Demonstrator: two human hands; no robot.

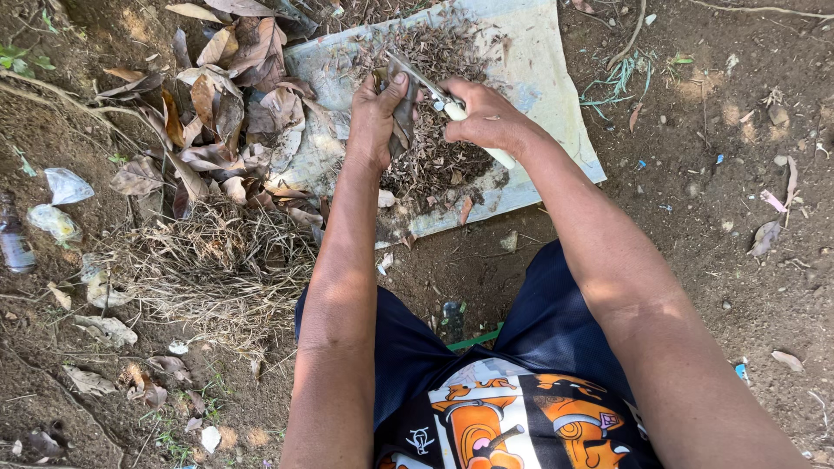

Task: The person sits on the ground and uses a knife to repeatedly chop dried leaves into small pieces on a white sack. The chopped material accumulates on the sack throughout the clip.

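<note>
The person crouches over a pale sheet (556, 104) spread on bare soil, cutting dry leaves into bits. The left hand (378, 108) is clamped on a brown dry leaf (405, 117), held upright over a heap of chopped leaf bits (434, 156) in the middle of the sheet. The right hand (486, 117) is closed round the pale handle of a knife (434, 91), its blade angled far-left across the leaf's top. The step in hand looks like slicing; the next stroke calls for fingers kept clear of the edge. A pile of whole dry leaves (226, 95) lies left of the sheet. At far left lie crumpled clear plastic wrappers (65, 187) and a small bottle (13, 239).
</note>
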